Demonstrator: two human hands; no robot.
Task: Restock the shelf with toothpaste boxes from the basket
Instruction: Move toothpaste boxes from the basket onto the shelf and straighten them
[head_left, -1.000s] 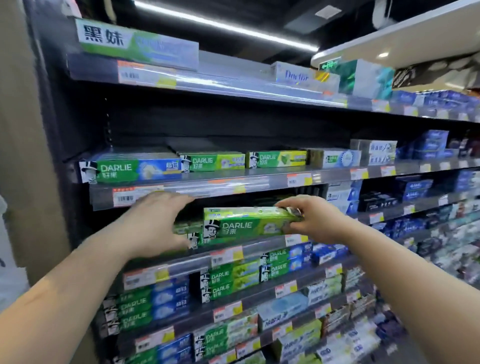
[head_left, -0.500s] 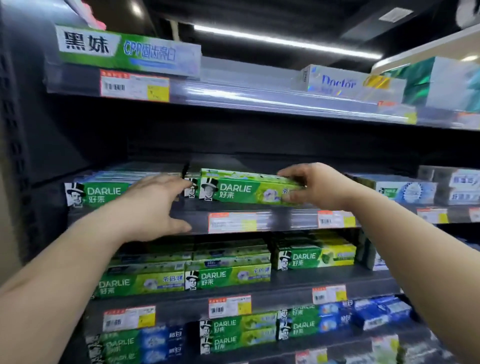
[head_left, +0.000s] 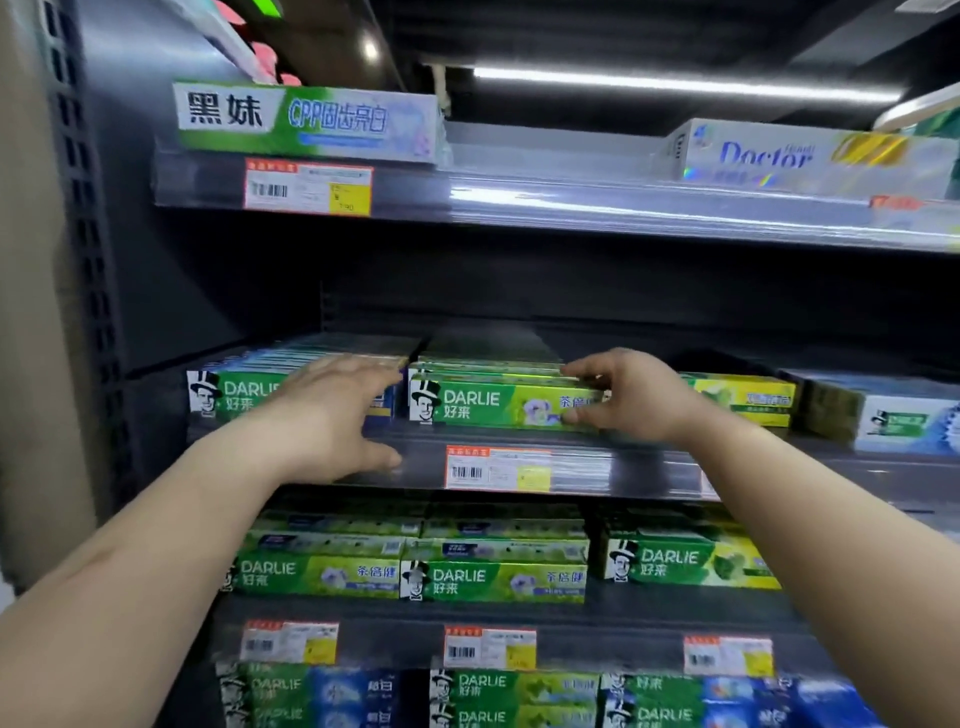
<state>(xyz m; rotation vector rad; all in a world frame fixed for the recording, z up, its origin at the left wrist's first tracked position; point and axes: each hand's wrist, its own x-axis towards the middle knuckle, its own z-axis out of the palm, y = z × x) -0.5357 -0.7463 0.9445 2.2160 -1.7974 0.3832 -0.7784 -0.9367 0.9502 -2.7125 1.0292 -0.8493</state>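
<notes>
A green Darlie box (head_left: 498, 402) is lying flat at the front edge of the middle shelf (head_left: 649, 470), on top of a row of like boxes, its long face turned outward. The right hand (head_left: 631, 397) is pinching the box's right end, thumb underneath at the front lower edge and fingers curled over the top. The left hand (head_left: 332, 415) is hovering just left of the box with fingers straight and spread, lying over the front of a blue-and-green Darlie stack (head_left: 234, 395); its thumb is touching the shelf's front rail. Whether its fingertips are touching the box cannot be told.

An orange-and-yellow price tag (head_left: 498, 469) is sitting on the rail directly beneath the box. To the right of the right hand a yellow-green box (head_left: 748, 397) is standing at the same front edge, with a blue-white box (head_left: 904, 423) beyond it. On the top shelf (head_left: 571, 202) a long green-and-white box (head_left: 311, 122) is lying at the left corner and a white Doctor box (head_left: 779, 153) toward the right. On the lower shelf (head_left: 623, 605) more green Darlie boxes (head_left: 493, 579) are lined along the front.
</notes>
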